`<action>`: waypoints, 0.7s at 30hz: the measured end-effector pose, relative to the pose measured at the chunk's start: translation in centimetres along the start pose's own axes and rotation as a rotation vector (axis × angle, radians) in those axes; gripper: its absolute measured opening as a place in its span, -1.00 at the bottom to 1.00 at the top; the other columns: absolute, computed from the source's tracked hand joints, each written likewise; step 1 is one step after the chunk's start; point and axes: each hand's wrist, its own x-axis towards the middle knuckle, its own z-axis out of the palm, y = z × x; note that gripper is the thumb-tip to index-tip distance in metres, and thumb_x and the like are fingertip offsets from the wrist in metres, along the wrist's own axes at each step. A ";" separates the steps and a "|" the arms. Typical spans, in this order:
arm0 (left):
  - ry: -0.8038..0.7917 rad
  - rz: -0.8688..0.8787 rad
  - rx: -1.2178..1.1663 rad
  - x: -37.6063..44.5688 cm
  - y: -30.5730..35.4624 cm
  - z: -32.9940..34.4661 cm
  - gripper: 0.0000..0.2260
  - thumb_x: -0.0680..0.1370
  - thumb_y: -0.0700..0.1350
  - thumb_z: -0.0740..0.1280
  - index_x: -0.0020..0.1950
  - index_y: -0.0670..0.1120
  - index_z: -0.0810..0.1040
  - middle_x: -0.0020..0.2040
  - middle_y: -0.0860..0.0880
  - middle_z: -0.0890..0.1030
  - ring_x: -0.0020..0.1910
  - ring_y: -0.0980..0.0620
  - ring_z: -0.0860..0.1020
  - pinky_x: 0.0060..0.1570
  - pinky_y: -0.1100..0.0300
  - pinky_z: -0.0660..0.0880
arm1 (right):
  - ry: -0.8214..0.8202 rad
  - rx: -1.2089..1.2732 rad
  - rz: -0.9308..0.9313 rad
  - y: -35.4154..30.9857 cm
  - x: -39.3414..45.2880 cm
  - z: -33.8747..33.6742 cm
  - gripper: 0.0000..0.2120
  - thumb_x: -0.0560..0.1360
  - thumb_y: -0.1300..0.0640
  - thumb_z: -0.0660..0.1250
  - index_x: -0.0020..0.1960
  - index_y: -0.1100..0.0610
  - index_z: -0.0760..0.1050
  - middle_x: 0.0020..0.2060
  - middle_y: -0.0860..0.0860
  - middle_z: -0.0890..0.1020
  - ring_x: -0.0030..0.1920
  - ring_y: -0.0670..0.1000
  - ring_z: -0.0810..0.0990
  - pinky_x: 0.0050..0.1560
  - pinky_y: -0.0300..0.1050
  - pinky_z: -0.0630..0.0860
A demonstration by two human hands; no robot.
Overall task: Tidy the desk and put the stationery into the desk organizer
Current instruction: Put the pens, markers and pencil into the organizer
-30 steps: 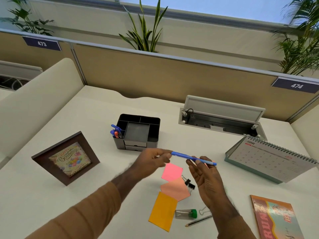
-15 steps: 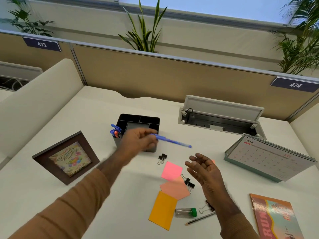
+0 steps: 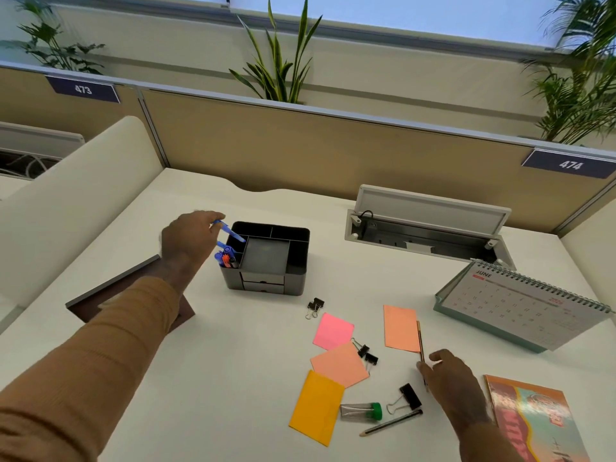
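Left hand [image 3: 191,240] fingers pinch the blue pen [image 3: 229,231] over the desk organizer [image 3: 270,260]'s left slot: tip it upright, then release; right hand [image 3: 448,378] fingers loosely curled on the pencil [image 3: 420,345].

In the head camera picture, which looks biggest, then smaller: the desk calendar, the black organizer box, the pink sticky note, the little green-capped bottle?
1. White spiral desk calendar
2. Black plastic desk organizer
3. Pink square sticky note
4. Clear green-capped bottle

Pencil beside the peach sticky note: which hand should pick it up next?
Right. The right hand already lies against the pencil by the peach sticky note. The left hand is across the desk, holding a blue pen over the organizer.
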 end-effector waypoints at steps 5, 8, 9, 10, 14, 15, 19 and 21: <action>-0.222 0.054 0.230 1.1 0.0 2.7 -0.76 0.60 -0.07 0.20 0.18 0.07 0.61 0.13 -0.01 0.65 0.15 -0.08 0.56 0.47 -0.09 -0.04 | 0.018 -0.042 -0.007 0.0 0.0 1.5 -0.71 0.44 0.02 0.40 0.12 0.08 0.51 0.03 0.12 0.61 0.05 0.17 0.57 0.06 -0.01 0.50; -0.308 0.041 0.298 1.3 0.7 3.3 -0.75 0.59 -0.08 0.20 0.17 0.12 0.60 0.12 0.02 0.64 0.16 -0.07 0.54 0.48 -0.15 -0.12 | 0.034 -0.055 -0.027 0.1 0.1 1.8 -0.76 0.47 0.11 0.37 0.12 0.11 0.52 0.03 0.14 0.62 0.06 0.19 0.57 0.08 0.01 0.49; -0.329 0.044 0.314 1.3 0.9 3.4 -0.75 0.59 -0.08 0.21 0.17 0.12 0.60 0.11 0.03 0.64 0.16 -0.08 0.53 0.48 -0.17 -0.12 | 0.034 -0.033 -0.004 0.0 0.1 1.7 -0.78 0.48 0.15 0.36 0.12 0.12 0.52 0.02 0.15 0.62 0.06 0.20 0.57 0.07 0.01 0.49; -0.345 0.046 0.329 1.4 1.1 3.6 -0.76 0.59 -0.08 0.21 0.17 0.12 0.60 0.10 0.03 0.64 0.16 -0.07 0.53 0.48 -0.17 -0.12 | 0.036 -0.003 0.019 0.1 0.3 1.7 -0.79 0.48 0.19 0.33 0.11 0.12 0.53 0.02 0.16 0.62 0.06 0.21 0.57 0.07 0.00 0.48; -0.379 0.022 0.346 1.6 1.9 4.1 -0.78 0.57 -0.09 0.25 0.14 0.12 0.61 -0.01 0.05 0.67 0.13 -0.05 0.55 0.48 -0.18 -0.10 | 0.003 0.074 0.125 0.6 0.7 1.0 -0.73 0.43 0.27 0.28 0.10 0.12 0.57 0.05 0.14 0.63 0.10 0.19 0.55 0.06 -0.06 0.42; -0.388 0.019 0.352 1.6 2.0 4.2 -0.78 0.56 -0.09 0.25 0.13 0.11 0.61 -0.02 0.06 0.67 0.12 -0.04 0.55 0.47 -0.18 -0.09 | -0.014 0.081 0.138 0.7 0.6 0.7 -0.74 0.42 0.26 0.29 0.08 0.13 0.59 0.03 0.13 0.65 0.08 0.18 0.56 0.04 -0.09 0.42; -0.390 0.019 0.366 1.7 2.0 4.7 -0.78 0.57 -0.06 0.25 0.15 0.09 0.61 0.01 0.02 0.66 0.12 -0.05 0.56 0.47 -0.18 -0.05 | -0.072 0.148 0.155 1.4 -0.2 -0.9 -0.81 0.41 0.22 0.32 -0.36 0.10 0.57 -0.40 0.05 0.64 -0.30 0.13 0.60 -0.21 -0.10 0.50; -0.398 0.009 0.345 1.7 1.8 4.7 -0.76 0.58 -0.01 0.23 0.21 0.08 0.58 0.07 -0.01 0.65 0.16 -0.07 0.54 0.47 -0.18 -0.06 | -0.059 0.278 0.166 1.8 -0.8 -1.7 -0.77 0.44 0.27 0.31 -0.39 0.14 0.53 -0.48 0.07 0.60 -0.38 0.11 0.56 -0.24 -0.06 0.53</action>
